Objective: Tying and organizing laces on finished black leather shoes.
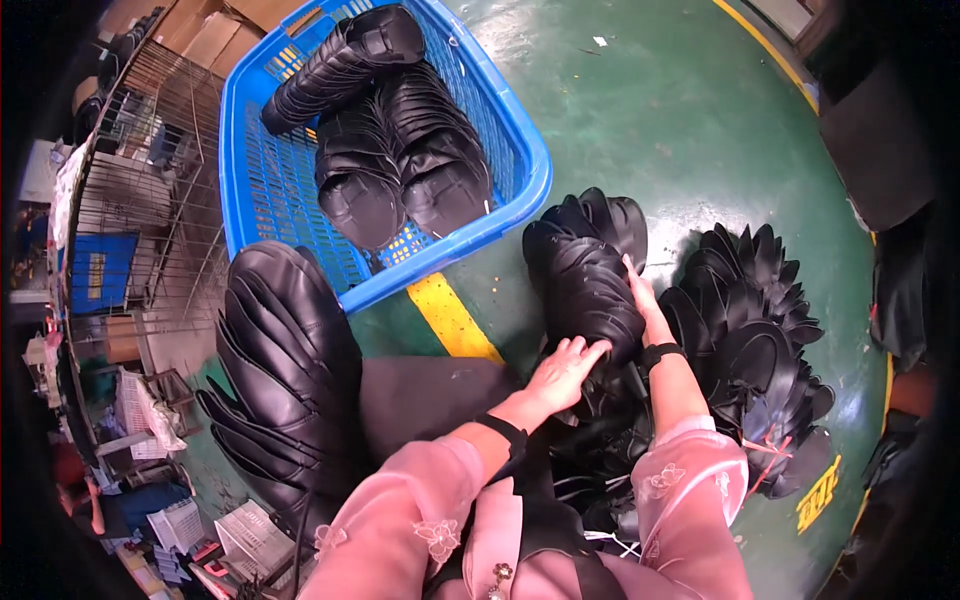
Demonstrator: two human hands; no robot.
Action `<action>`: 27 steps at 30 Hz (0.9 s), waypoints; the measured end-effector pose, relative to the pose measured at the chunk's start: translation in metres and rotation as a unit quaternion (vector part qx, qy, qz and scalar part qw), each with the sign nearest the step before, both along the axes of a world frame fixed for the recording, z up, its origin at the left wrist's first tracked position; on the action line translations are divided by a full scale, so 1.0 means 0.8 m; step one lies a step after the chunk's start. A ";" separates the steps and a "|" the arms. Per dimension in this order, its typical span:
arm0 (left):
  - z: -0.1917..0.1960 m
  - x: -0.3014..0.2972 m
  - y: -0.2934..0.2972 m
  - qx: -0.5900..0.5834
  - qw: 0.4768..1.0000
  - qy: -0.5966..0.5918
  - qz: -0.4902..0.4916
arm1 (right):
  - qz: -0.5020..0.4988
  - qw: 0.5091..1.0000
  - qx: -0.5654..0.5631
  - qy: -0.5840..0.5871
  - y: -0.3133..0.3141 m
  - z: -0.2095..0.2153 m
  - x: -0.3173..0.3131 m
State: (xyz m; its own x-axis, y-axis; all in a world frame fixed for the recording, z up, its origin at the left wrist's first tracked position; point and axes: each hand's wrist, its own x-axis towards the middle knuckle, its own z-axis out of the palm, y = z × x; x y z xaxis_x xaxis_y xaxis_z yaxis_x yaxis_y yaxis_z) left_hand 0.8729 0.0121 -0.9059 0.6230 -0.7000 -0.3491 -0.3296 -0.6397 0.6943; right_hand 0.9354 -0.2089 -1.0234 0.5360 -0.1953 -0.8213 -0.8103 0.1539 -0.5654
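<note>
Pink flowered sleeves [400, 505], black wristbands [506, 434]

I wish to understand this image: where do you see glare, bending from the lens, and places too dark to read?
Head view: white glare on the green floor, right of the blue basket; head view: the wire rack curves, and the corners fall to black; head view: the black stack at the left hand carries soft highlights, while black pieces below it merge in darkness.

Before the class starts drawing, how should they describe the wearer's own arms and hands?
Both the left hand and right hand are ungloved. Pink sleeves with embroidered flowers end along the forearms, and a black band circles each wrist. No cables show on either arm.
</note>
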 end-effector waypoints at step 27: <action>0.379 0.317 0.111 -0.540 0.781 0.183 0.257 | -0.128 0.907 0.138 -0.377 0.048 0.532 0.216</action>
